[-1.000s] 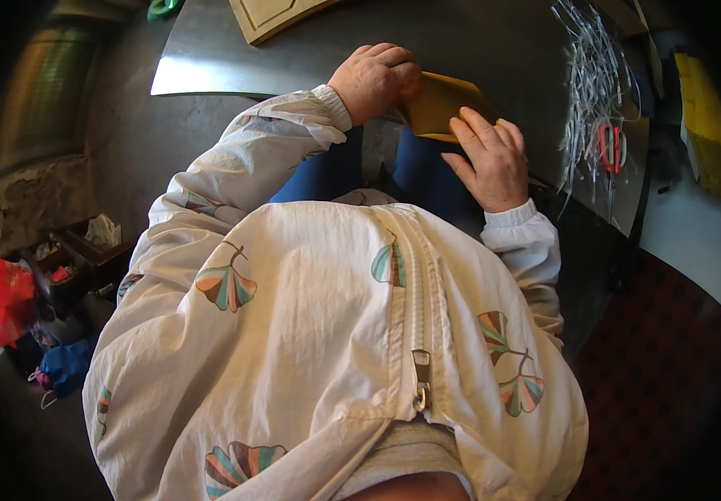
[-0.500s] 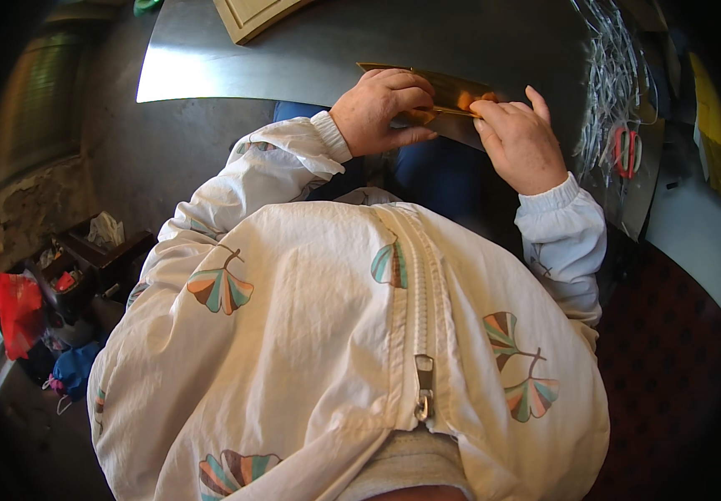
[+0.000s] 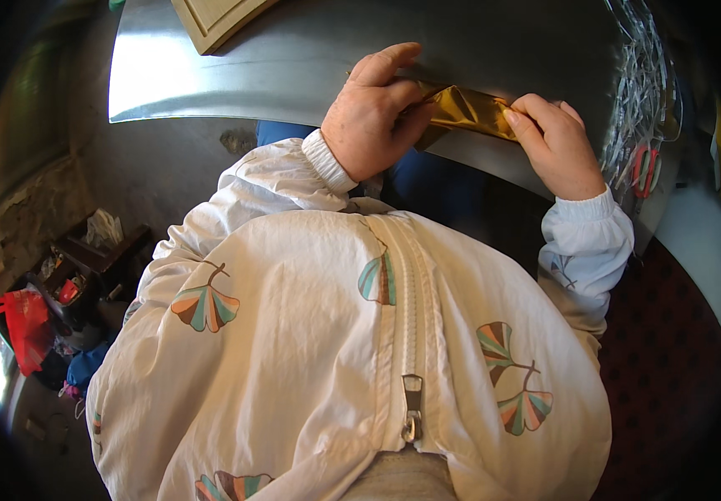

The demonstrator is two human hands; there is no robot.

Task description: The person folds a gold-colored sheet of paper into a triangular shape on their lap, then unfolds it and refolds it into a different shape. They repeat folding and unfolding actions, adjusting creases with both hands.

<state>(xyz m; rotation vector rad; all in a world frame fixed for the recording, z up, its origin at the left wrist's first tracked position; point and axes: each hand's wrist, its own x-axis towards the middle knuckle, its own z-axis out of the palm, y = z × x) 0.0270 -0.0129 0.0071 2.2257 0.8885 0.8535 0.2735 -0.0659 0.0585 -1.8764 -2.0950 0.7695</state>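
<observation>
A shiny gold foil piece (image 3: 469, 110), creased and folded lengthwise, stretches between my hands at the near edge of the metal tabletop (image 3: 293, 79). My right hand (image 3: 554, 144) pinches its right end between thumb and fingers. At the other end my left hand (image 3: 374, 110) is closed round the foil with curled fingers, the index finger raised away from it. The back of that hand hides the foil's left end, apart from a small tip showing behind it.
A pale wooden framed panel (image 3: 214, 21) lies at the far left of the tabletop. Clear plastic strands (image 3: 642, 92) hang at the right, beside red-handled scissors (image 3: 646, 171). On the left floor are a dark box (image 3: 97, 250) and a red plastic bag (image 3: 22, 326).
The foil now shows a wider, creased face. My left hand has turned, its index finger lifting, and my right hand has moved to the right. The whole view has shifted slightly.
</observation>
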